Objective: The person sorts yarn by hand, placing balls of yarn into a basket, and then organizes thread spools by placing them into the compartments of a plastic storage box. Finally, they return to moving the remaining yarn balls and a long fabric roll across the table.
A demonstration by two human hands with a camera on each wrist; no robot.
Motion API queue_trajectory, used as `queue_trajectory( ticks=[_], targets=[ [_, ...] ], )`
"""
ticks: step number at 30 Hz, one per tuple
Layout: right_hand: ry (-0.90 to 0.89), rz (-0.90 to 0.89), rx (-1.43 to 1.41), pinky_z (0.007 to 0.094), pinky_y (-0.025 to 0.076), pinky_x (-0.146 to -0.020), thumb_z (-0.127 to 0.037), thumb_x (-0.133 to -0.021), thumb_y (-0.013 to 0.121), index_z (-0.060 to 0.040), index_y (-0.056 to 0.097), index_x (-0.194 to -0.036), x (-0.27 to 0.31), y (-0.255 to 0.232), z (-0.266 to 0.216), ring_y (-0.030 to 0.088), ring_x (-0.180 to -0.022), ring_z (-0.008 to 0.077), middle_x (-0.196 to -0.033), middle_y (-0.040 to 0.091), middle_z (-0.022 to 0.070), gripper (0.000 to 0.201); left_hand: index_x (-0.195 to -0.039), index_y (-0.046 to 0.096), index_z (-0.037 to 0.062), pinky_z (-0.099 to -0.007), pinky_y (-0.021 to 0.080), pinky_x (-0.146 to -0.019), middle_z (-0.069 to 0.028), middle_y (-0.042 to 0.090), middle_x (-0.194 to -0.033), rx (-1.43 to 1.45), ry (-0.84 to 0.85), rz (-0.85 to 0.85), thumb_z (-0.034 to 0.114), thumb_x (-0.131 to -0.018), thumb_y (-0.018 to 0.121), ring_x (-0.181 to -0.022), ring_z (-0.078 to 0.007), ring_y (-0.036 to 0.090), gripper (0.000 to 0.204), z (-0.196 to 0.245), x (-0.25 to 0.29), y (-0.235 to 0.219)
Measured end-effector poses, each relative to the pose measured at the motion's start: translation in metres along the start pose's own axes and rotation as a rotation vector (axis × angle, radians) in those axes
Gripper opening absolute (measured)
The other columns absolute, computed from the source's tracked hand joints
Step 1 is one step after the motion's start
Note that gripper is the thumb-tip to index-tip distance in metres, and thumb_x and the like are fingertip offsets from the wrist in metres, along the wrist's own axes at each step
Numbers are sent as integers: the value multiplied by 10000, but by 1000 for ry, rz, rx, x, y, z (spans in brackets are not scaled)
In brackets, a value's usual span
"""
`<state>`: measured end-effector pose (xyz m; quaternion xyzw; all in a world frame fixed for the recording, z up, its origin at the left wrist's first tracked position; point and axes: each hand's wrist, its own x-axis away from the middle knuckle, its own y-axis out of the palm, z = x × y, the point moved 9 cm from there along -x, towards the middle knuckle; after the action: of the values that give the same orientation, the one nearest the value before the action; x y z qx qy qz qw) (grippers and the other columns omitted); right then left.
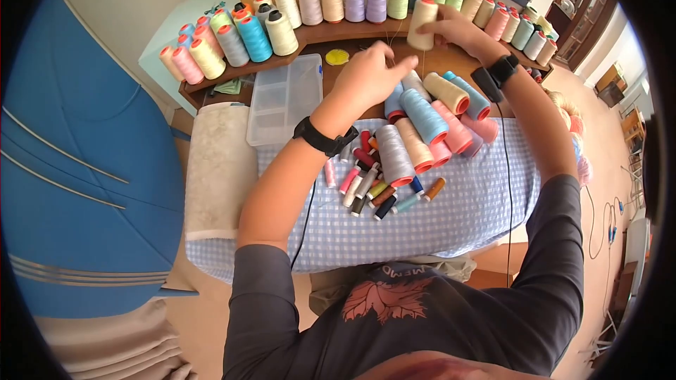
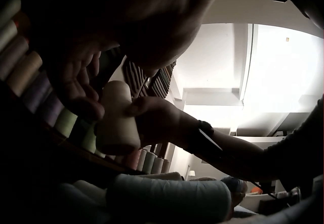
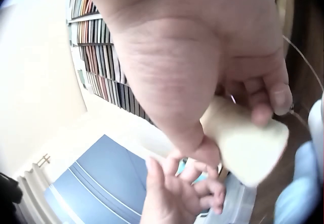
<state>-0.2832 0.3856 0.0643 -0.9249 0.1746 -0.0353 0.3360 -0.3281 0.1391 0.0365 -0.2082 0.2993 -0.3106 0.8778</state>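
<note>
We are watching a cream thread spool (image 1: pixel 422 27) being held up in the right hand (image 1: pixel 445 27).
The right fingers are grasping its side above the far part of the bench (image 1: pixel 352 46); we are seeing a smooth, pale, tapering cone showing an orange-red top. The left hand (image 1: pixel 373 76) is hovering just left, its fingers loosely bent and released. Nearer, blue, pink and grey spools (image 1: pixel 422 118) are lying heaped.

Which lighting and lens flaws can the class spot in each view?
Head: fisheye look, with a black rim and the shelf seemingly bowed; left wrist: heavy shadow, cream cone dim, upper right burnt to white; right wrist: left side washed out, cone pale with little texture.
</note>
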Motion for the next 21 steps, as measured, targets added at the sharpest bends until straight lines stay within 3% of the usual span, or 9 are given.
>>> queue_trajectory(
  ticks=[1,2,3,6,7,8,10,13,21],
  targets=[
    [1,3,2,274,592,-653,-311,-882,875,18,677,-1269,-13,-3,11,713,-751,123,-898,717,66,545,-1302,692,-55,-409,611,-834,-199,796,-1006,-23,-14,-181,595,-974,784,-914,-295,780,734,-7,0,19],
    [50,152,26,288,603,-640,-326,-870,891,29,680,-1244,-23,-19,25,724,-732,140,-872,717,80,557,-1286,727,-60,-403,611,-849,-213,804,-1053,-48,-25,-363,574,-975,787,-945,-297,784,708,-14,3,39],
    [98,301,49,302,615,-627,-341,-859,907,41,684,-1218,-29,-33,37,736,-713,157,-846,716,94,570,-1258,761,-64,-391,611,-868,-218,805,-1119,-77,-21,-398,545,-977,786,-964,-293,784,671,-21,4,49],
    [20,387,127,332,640,-676,-372,-838,936,50,682,-1197,-48,-29,46,761,-774,175,-900,748,114,609,-1266,756,-64,-380,611,-866,-203,813,-1060,-59,-21,-518,514,-984,786,-911,-285,784,644,-13,17,61],
    [4,433,180,407,654,-737,-393,-832,931,71,692,-1185,-58,-32,52,797,-834,286,-978,787,194,630,-1263,757,-60,-367,605,-833,-174,809,-1028,-20,-37,-573,501,-987,789,-871,-249,765,626,-9,21,63],
    [4,435,178,407,654,-737,-393,-832,931,71,692,-1185,-72,-33,63,797,-834,286,-978,787,194,630,-1263,757,-60,-367,605,-833,-174,809,-1028,-22,-36,-574,501,-987,789,-871,-249,765,626,-10,20,64],
    [-83,482,282,457,648,-806,-399,-822,926,78,716,-1162,-88,-37,65,798,-886,374,-1038,789,255,622,-1222,763,-65,-354,595,-803,-160,796,-1044,52,-85,-664,514,-979,798,-880,-207,742,629,-13,24,72],
    [-57,542,453,507,629,-879,-373,-821,890,80,761,-1055,-99,-40,63,777,-948,470,-1051,779,316,526,-1203,751,-75,-346,587,-783,-146,785,-1045,0,-97,-698,523,-965,818,-893,-177,722,646,-16,24,74],
    [-17,475,458,500,627,-842,-260,-826,808,79,771,-893,-96,-30,62,787,-930,449,-915,776,300,347,-1354,623,-105,-349,608,-780,-180,763,-1120,79,-106,-622,503,-951,856,-910,-202,737,766,-24,21,78]
  ],
)
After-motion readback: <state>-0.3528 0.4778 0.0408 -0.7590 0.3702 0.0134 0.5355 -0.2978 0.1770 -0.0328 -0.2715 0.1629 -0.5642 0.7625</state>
